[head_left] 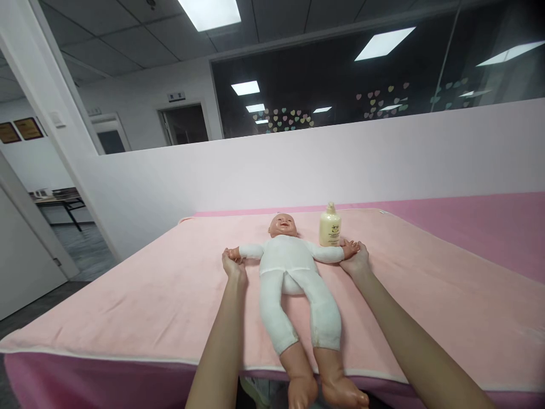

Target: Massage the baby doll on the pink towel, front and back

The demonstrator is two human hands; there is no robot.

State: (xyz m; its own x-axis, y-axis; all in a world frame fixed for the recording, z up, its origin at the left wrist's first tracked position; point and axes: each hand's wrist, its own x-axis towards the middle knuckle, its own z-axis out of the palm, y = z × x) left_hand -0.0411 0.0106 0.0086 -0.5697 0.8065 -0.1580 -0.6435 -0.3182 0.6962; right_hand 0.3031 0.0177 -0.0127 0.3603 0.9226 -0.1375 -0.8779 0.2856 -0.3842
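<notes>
So the left hand [234, 266] reaches forward, fingers curled round one hand of the baby doll [286, 255], which lies face-up on the pink towel [170, 307]. Right arm angles inward past the doll's legs, and that hand [357, 262] pinches its other one, just beside the pump bottle [330, 226].

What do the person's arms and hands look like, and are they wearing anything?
Each grip is a bare human hand: no glove on the left hand or right hand. The left forearm and right forearm show no sleeves or watch. Rings are too small to tell.
</notes>
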